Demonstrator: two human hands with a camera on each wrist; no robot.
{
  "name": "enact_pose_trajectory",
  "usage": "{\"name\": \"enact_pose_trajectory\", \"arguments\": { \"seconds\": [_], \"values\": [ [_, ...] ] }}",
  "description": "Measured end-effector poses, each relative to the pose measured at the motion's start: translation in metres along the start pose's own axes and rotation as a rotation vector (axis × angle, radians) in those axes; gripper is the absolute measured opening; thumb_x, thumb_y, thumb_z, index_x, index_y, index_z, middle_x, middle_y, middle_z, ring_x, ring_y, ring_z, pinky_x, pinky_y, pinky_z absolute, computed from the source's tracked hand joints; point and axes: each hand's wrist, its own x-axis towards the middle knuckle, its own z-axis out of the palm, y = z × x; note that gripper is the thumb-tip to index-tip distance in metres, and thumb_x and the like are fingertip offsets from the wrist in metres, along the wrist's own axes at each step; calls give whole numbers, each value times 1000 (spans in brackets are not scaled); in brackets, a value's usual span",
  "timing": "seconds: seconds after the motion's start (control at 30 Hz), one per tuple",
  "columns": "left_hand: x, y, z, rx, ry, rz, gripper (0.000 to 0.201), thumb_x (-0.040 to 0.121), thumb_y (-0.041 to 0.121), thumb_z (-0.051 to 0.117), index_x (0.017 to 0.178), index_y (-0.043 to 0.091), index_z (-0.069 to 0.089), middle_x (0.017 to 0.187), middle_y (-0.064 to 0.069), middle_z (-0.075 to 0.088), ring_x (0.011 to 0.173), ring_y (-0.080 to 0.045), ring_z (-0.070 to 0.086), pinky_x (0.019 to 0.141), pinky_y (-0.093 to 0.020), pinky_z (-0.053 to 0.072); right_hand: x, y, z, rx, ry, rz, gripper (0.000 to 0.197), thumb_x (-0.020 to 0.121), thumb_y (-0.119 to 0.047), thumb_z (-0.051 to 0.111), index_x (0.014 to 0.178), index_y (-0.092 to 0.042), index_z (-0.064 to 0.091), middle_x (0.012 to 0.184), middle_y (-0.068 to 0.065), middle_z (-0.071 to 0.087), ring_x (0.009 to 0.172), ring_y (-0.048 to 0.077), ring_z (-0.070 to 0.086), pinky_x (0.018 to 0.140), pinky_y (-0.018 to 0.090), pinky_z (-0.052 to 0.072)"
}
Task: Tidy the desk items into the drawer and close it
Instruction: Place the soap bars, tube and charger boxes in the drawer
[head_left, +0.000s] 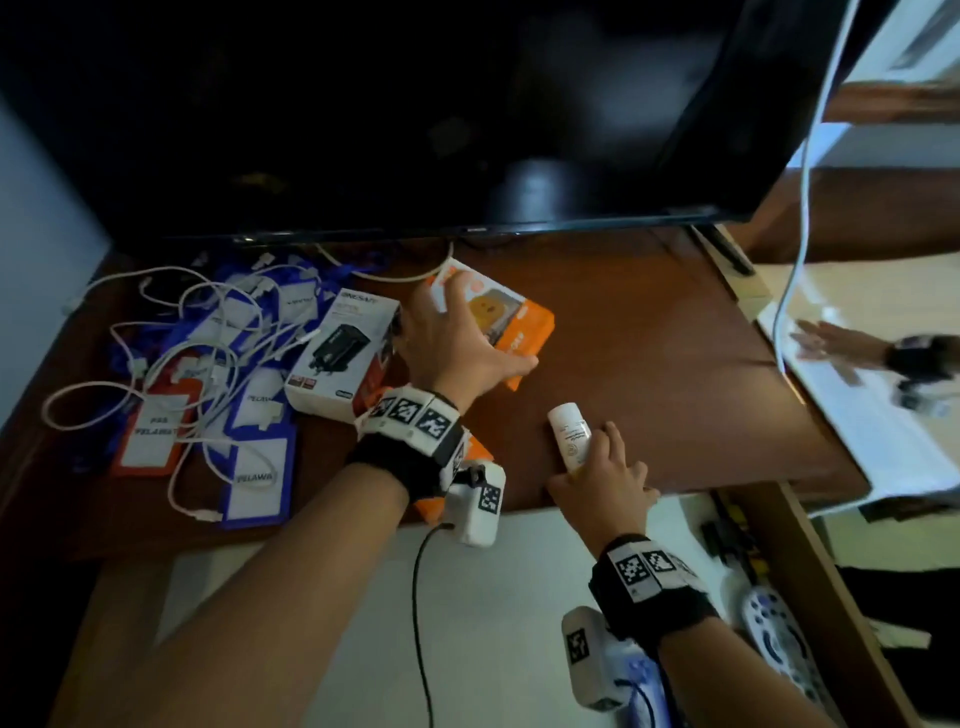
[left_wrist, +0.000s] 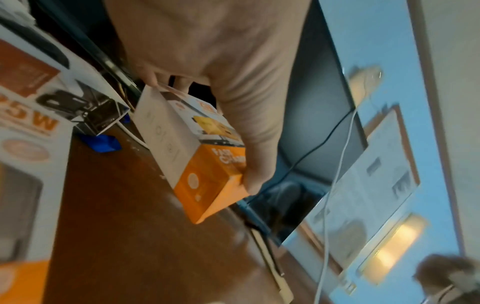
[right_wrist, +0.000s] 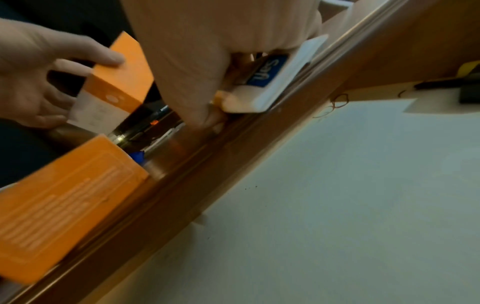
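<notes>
My left hand (head_left: 488, 327) grips an orange and white box (head_left: 511, 319) from above on the brown desk (head_left: 649, 364); the left wrist view shows the thumb on the box's orange end (left_wrist: 207, 174). My right hand (head_left: 584, 460) holds a small white tube (head_left: 569, 434) at the desk's front edge. In the right wrist view the tube (right_wrist: 275, 82) carries a blue label. Below the desk the drawer (head_left: 821, 582) stands pulled out, its pale floor (right_wrist: 350, 205) mostly bare.
A white charger box (head_left: 337, 353) and a second orange box (right_wrist: 64, 185) sit near my left wrist. Blue and orange badge holders (head_left: 254, 483) tangled with white cables (head_left: 171, 322) cover the desk's left. A dark screen (head_left: 415, 114) hangs over the back. A remote (head_left: 774, 639) lies in the drawer.
</notes>
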Motion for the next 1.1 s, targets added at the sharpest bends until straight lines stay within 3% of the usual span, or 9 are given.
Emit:
{"name": "enact_pose_trajectory", "arguments": {
  "seconds": [0.17, 0.23, 0.33, 0.4, 0.47, 0.6, 0.77, 0.9, 1.1],
  "values": [
    [-77, -5, -7, -432, 67, 203, 100, 46, 65, 75, 132, 34, 36, 133, 2, 37, 123, -16, 38, 98, -40, 43, -35, 46, -15, 285, -36, -47, 66, 70, -17, 74, 130, -11, 47, 153, -2, 33, 123, 25, 51, 87, 31, 40],
    [-116, -12, -1, -512, 70, 251, 98, 50, 63, 77, 133, 29, 40, 132, 5, 40, 124, -10, 39, 98, -28, 43, -58, 69, -17, 487, -45, 22, 61, 63, -23, 73, 122, -16, 56, 123, 3, 60, 106, 25, 59, 82, 31, 44],
    [-176, -25, 12, -557, 74, 222, 95, 51, 61, 79, 131, 28, 41, 133, 5, 42, 125, -8, 40, 96, -10, 37, -95, 103, -14, 778, -45, 177, 26, 65, -24, 67, 86, -11, 59, 79, 11, 61, 67, 26, 56, 59, 32, 44],
    [-214, -37, 24, -529, 119, 176, 93, 50, 59, 82, 128, 28, 43, 133, 2, 45, 125, -12, 43, 99, -17, 41, -116, 126, -5, 902, -103, 253, 10, 78, -9, 66, 83, -4, 58, 71, 11, 54, 60, 21, 48, 52, 27, 38],
    [-249, -48, 36, -511, 144, 83, 96, 46, 58, 84, 127, 26, 45, 131, 4, 46, 122, -13, 46, 98, -32, 47, -133, 145, 6, 931, -183, 272, 10, 83, -13, 65, 84, -5, 59, 70, 8, 53, 63, 19, 48, 53, 26, 36],
    [-300, -65, 54, -446, 30, -32, 96, 45, 62, 81, 128, 36, 41, 127, 11, 42, 120, -7, 45, 96, -30, 47, -149, 163, 20, 931, -319, 281, 15, 87, -24, 63, 86, -10, 58, 80, 7, 56, 68, 18, 53, 54, 26, 37],
    [-334, -80, 71, -298, -146, -149, 99, 47, 52, 89, 132, 29, 43, 132, 5, 42, 117, -4, 38, 100, -31, 41, -156, 169, 38, 914, -403, 265, 18, 83, -22, 69, 94, -12, 59, 82, 8, 61, 67, 19, 58, 51, 30, 47],
    [-352, -91, 81, -161, -276, -231, 108, 39, 68, 82, 132, 33, 41, 133, 4, 42, 123, -15, 42, 103, -42, 42, -160, 167, 50, 844, -436, 243, 28, 74, -24, 75, 93, -18, 56, 95, 15, 67, 83, 30, 68, 75, 50, 58],
    [-353, -99, 85, 87, -508, -232, 118, 45, 67, 82, 142, 32, 25, 145, 1, 29, 134, -25, 27, 108, -47, 33, -167, 160, 52, 729, -371, -3, 43, 71, -14, 74, 106, -16, 49, 93, 8, 63, 86, 25, 64, 76, 43, 57]
  ]
}}
